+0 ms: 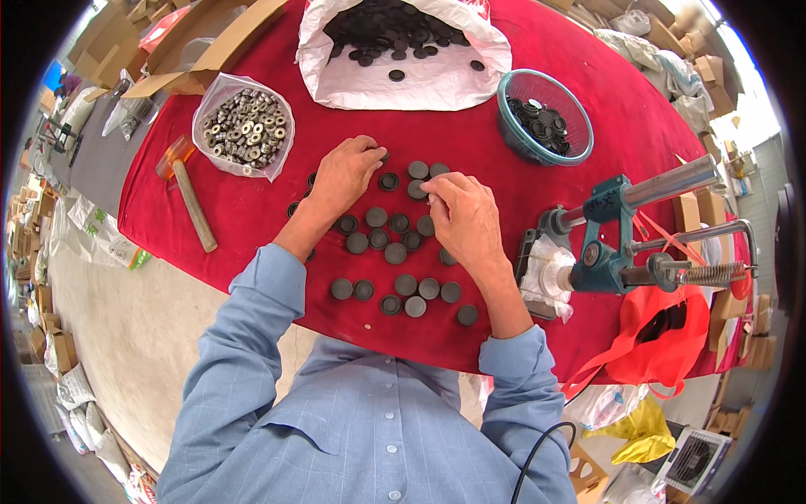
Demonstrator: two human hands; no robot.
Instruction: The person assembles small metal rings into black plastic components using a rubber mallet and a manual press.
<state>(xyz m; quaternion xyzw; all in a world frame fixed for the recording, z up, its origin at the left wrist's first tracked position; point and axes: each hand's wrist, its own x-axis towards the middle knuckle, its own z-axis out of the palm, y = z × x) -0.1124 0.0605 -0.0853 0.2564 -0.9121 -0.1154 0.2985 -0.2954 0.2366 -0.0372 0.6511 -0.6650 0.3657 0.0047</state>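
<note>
Sack (pixel 441 94) and basket (pixel 541 82) hold black discs (pixel 396 76); plastic bag (pixel 286 126), metal rings (pixel 248 128); hands (pixel 342 175) (pixel 466 214) narrowed by discs, grip unclear.

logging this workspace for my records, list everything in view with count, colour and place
caps: about 25, black, around both hands
tablecloth: one, red, under the work
sack: one, white, far side, many black pieces inside
basket: one, teal, far right, black discs inside
metal rings: many, silver, bagged at far left
hammer: one, amber head, wooden handle, left
press: one, green and silver, right
cloth bag: one, red-orange, near right
open carton: one, brown, far left
yellow bag: one, lower right
surrounding boxes and bags: uncountable, mostly brown and white, edges
shirt: one, blue, bottom
left hand: one, bare, centre-left
right hand: one, bare, centre-right
</note>
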